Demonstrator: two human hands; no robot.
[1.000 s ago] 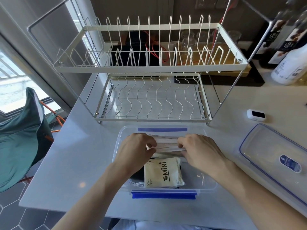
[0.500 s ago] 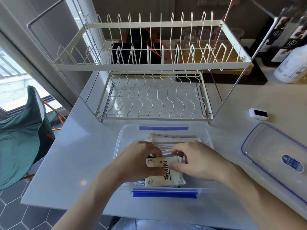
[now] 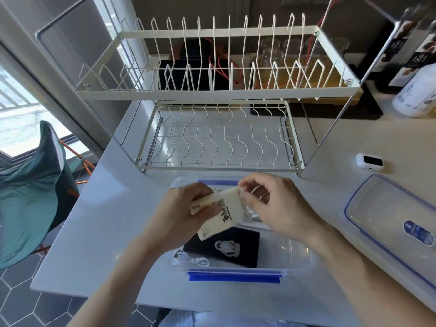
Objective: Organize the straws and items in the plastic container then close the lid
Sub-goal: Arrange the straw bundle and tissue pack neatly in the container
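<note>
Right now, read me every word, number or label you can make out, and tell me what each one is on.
"MiNi": on the cream packet held above the clear container by the left hand and right hand.
"183": on the dark boxes at the back right.
Blue sticker on the lid: too small to read.
White bottle: print too blurred.
Black pouch: a white figure, no words.

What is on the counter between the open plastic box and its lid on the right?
Nothing: in the head view, only bare counter separates the container from the lid.
</note>
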